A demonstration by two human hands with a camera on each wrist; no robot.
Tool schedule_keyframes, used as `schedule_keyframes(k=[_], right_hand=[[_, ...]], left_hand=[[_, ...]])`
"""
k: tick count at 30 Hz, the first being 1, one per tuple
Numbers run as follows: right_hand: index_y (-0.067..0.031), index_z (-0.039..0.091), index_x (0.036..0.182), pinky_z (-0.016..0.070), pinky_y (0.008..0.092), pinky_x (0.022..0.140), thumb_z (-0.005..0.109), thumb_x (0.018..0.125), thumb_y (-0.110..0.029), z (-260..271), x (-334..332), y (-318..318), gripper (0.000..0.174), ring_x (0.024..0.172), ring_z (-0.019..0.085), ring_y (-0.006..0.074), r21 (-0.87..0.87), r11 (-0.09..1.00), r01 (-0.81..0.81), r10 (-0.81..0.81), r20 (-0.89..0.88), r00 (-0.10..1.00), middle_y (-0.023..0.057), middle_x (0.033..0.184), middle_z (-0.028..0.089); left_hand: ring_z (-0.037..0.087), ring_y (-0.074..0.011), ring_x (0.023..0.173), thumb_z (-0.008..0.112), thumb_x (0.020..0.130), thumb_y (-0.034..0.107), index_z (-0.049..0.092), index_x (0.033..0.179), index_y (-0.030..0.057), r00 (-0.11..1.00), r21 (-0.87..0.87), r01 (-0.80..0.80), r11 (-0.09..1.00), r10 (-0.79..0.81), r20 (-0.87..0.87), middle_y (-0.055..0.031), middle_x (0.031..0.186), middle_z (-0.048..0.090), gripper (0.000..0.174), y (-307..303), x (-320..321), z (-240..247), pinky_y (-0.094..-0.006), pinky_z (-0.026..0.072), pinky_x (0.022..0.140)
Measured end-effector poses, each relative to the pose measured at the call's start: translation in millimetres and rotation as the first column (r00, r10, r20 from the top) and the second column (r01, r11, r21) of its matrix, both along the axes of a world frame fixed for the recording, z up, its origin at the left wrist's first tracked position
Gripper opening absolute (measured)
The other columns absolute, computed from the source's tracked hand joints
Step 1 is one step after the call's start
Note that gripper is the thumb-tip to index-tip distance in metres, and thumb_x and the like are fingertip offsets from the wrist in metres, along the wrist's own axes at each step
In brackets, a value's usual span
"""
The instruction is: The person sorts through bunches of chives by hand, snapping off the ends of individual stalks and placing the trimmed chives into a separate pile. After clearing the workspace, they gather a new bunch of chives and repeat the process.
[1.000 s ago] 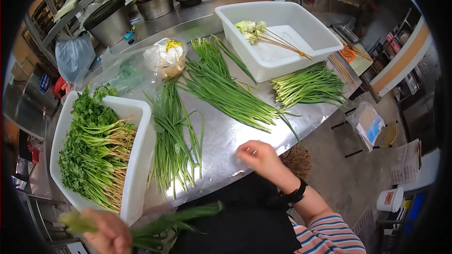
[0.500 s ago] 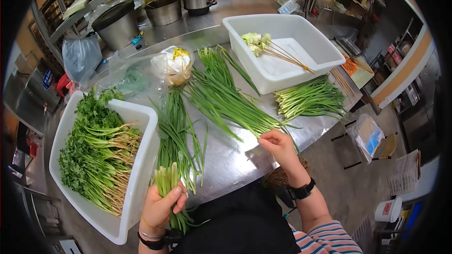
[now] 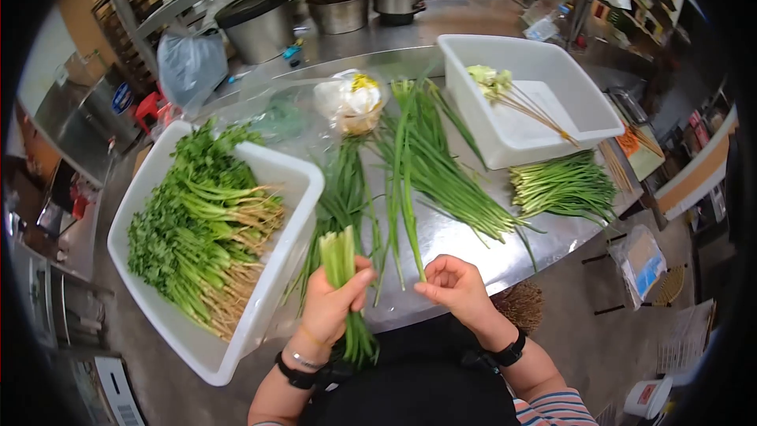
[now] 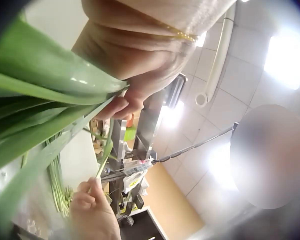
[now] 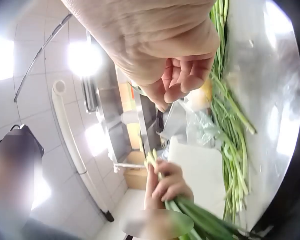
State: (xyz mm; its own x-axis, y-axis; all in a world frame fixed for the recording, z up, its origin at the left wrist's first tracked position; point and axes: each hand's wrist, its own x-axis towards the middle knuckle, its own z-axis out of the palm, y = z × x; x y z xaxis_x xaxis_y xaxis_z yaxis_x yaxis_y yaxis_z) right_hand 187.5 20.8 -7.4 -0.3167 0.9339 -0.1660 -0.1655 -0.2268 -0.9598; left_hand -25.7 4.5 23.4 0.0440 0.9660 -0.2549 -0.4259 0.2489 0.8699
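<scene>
A bundle of garlic chives (image 3: 339,256), pale stem ends up, is gripped in my left hand (image 3: 333,297). Its flat green leaves (image 4: 50,70) hang below the fist and fill one side of the left wrist view. My right hand (image 3: 457,290) pinches the stem end of a long chive stalk (image 3: 409,217) between thumb and fingertips, just right of the bundle. That stalk stretches away over the table. Behind it lies a loose pile of chives (image 3: 465,189), and another pile (image 3: 341,181) lies to its left.
A white bin (image 3: 309,201) of coriander (image 3: 197,229) stands at the left. At the back right, another white bin (image 3: 536,138) holds skewered greens (image 3: 490,80), with a neat chive pile (image 3: 564,185) before it. Plastic bags and a wrapped bowl (image 3: 351,102) sit at the back of the steel table.
My left hand has come up from the lower left with its bundle, now upright before me. The right hand reached the loose pile, took a stalk's end and drew it left towards the bundle.
</scene>
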Motion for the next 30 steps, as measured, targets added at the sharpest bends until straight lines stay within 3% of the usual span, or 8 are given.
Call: schedule_keyframes(k=[5,7,11,14,16,18,20,30], right_hand=[[-0.0034,0.055,0.086,0.0390,0.0155,0.053,0.071,0.078,-0.002,-0.2,-26.9,-8.7,0.018,0.059,0.049,0.0012,0.050,0.994,-0.096,0.093,0.067,0.993,-0.0045,0.069,0.053],[-0.0029,0.057,0.086,0.0400,0.0167,0.053,0.073,0.078,-0.006,-3.6,-29.3,-9.9,0.018,0.058,0.049,0.0010,0.259,0.958,-0.126,0.060,0.249,0.967,-0.0029,0.070,0.055],[-0.0021,0.058,0.085,0.0402,0.0173,0.053,0.073,0.077,-0.006,3.6,-31.0,-10.9,0.018,0.058,0.049,0.0019,0.140,0.979,-0.145,0.113,0.214,0.970,-0.0010,0.075,0.055],[-0.0014,0.059,0.086,0.0406,0.0178,0.053,0.073,0.077,-0.006,10.2,-32.2,-2.8,0.017,0.059,0.050,0.0027,0.142,0.990,0.018,-0.026,0.060,0.998,0.0001,0.075,0.054],[-0.0024,0.059,0.094,0.0409,0.0166,0.057,0.070,0.080,-0.003,17.7,-33.9,5.5,0.018,0.066,0.052,0.0028,0.318,0.948,0.023,-0.068,0.131,0.989,-0.0018,0.075,0.055],[-0.0028,0.059,0.099,0.0411,0.0173,0.057,0.068,0.082,-0.005,22.1,-36.4,9.1,0.019,0.067,0.052,0.0038,0.313,0.950,0.019,-0.051,0.096,0.994,-0.0011,0.077,0.057],[-0.0028,0.059,0.099,0.0424,0.0187,0.058,0.064,0.085,-0.006,26.9,-38.5,10.2,0.015,0.066,0.052,0.0050,0.066,0.996,0.056,-0.050,-0.099,0.994,-0.0001,0.080,0.060],[-0.0003,0.056,0.100,0.0474,0.0215,0.058,0.063,0.087,-0.009,-10.1,-15.9,-6.6,0.017,0.066,0.058,0.0075,-0.075,0.957,-0.282,0.287,0.065,0.956,0.0047,0.085,0.064]], left_hand=[[0.046,-0.0068,0.053,0.069,0.081,0.005,0.057,0.097,0.0003,0.997,0.021,-0.030,0.999,0.028,0.077,-0.0016,0.075,0.056,0.022,5.5,11.8,-6.3,-0.0196,0.0370,0.048],[0.046,-0.0068,0.053,0.069,0.081,0.005,0.057,0.096,0.0006,0.997,0.001,-0.014,1.000,0.014,0.072,-0.0012,0.074,0.056,0.020,5.9,9.9,-8.7,-0.0195,0.0370,0.048],[0.046,-0.0067,0.053,0.069,0.081,0.005,0.056,0.091,0.0016,0.996,-0.049,0.030,0.998,-0.026,0.082,-0.0022,0.076,0.058,0.017,5.7,6.3,-4.8,-0.0194,0.0369,0.048],[0.046,-0.0063,0.053,0.068,0.082,0.006,0.056,0.092,0.0009,0.997,-0.035,0.059,0.998,-0.057,0.048,-0.0055,0.082,0.062,0.017,2.9,6.3,-11.3,-0.0191,0.0371,0.048],[0.046,-0.0061,0.053,0.067,0.083,0.007,0.056,0.094,0.0004,0.996,-0.020,0.078,0.997,-0.077,0.050,-0.0066,0.084,0.063,0.017,1.8,7.9,-16.2,-0.0191,0.0373,0.049],[0.046,-0.0060,0.053,0.067,0.083,0.007,0.057,0.096,-0.0002,0.995,0.001,0.087,0.996,-0.086,0.046,-0.0077,0.087,0.064,0.017,2.9,8.1,-16.5,-0.0190,0.0375,0.049],[0.046,-0.0057,0.054,0.064,0.085,0.009,0.057,0.101,-0.0012,0.986,-0.027,0.144,0.989,-0.141,0.089,-0.0071,0.089,0.065,0.020,2.8,6.8,-15.4,-0.0190,0.0376,0.050],[0.045,-0.0053,0.052,0.060,0.088,0.010,0.057,0.104,-0.0016,0.984,-0.037,0.171,0.985,-0.170,0.047,-0.0109,0.096,0.064,0.020,7.8,6.1,-20.7,-0.0188,0.0379,0.049]])
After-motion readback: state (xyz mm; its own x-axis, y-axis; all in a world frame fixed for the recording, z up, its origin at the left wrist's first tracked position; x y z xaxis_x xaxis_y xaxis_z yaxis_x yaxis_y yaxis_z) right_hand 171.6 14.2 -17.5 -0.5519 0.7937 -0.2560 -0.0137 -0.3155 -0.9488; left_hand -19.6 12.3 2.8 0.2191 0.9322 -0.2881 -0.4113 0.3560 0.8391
